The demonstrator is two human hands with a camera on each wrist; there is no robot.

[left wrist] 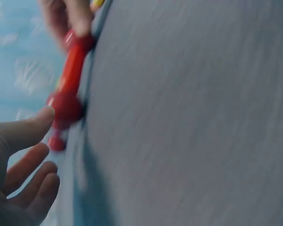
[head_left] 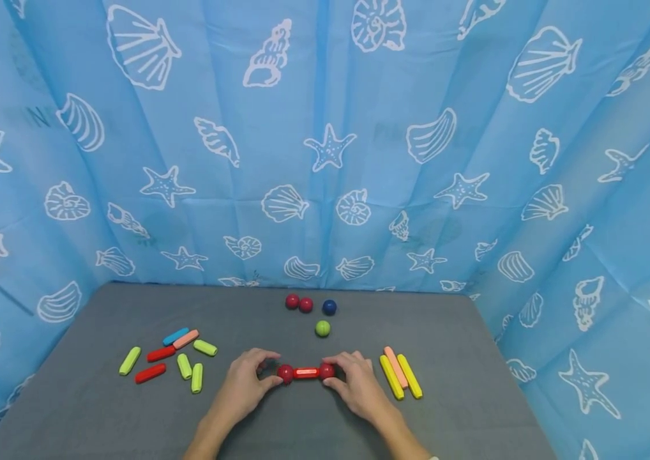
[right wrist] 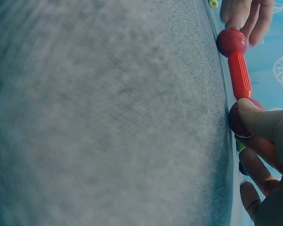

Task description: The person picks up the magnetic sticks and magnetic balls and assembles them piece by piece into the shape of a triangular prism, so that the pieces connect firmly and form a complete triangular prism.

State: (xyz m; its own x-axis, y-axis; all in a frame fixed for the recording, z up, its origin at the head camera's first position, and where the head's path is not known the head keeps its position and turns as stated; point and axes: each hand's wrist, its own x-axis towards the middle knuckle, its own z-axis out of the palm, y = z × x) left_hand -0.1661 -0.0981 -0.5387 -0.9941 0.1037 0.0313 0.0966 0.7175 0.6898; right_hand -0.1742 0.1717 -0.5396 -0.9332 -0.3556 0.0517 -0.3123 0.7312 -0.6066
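Note:
A red ribbed stick (head_left: 306,373) lies between two red balls, one at each end, in a dumbbell shape. At the left ball (head_left: 285,374), my left hand (head_left: 244,383) has its thumb tip against the surface. Its other fingers are spread, with a gap between them and the ball in the left wrist view. My right hand (head_left: 359,383) pinches the right ball (right wrist: 245,117) between thumb and index finger. The right wrist view shows the stick's end meeting that ball beside the right thumb (right wrist: 262,115).
Behind the hands are two more red balls (head_left: 299,303), a blue ball (head_left: 329,307) and a green ball (head_left: 322,328). Several short sticks in green, red, blue and peach (head_left: 186,339) lie left. Right are two yellow sticks (head_left: 410,377) and a peach one (head_left: 396,367). A shell-patterned curtain (head_left: 325,211) borders the grey table (head_left: 445,421).

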